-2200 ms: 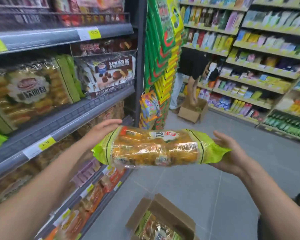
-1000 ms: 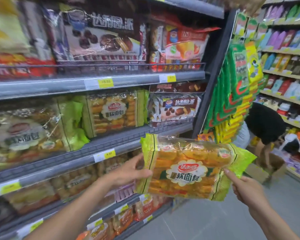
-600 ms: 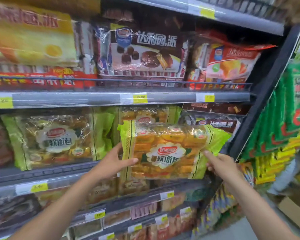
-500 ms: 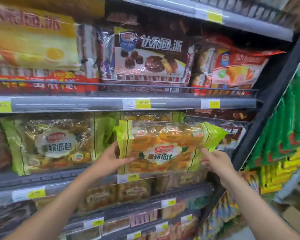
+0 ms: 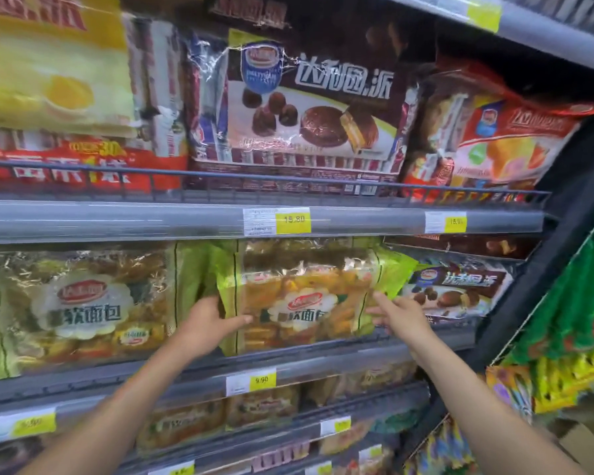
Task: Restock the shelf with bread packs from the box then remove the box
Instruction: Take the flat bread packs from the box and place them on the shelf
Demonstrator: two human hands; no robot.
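A green-edged clear bread pack full of golden rolls stands upright on the middle shelf, in front of another pack of the same kind. My left hand grips its lower left edge, thumb across the front. My right hand touches its right side with fingers spread. A matching bread pack stands to the left on the same shelf. The box is out of view.
Chocolate pie bags and red cake bags fill the shelf above, behind a wire rail. A brown pie bag sits right of the bread. More bread packs lie on the lower shelf. Green and yellow hanging packets are at right.
Both hands have carried the bread pack up from near the box and pushed it back onto the middle shelf. My right hand's grip has loosened into spread fingers.
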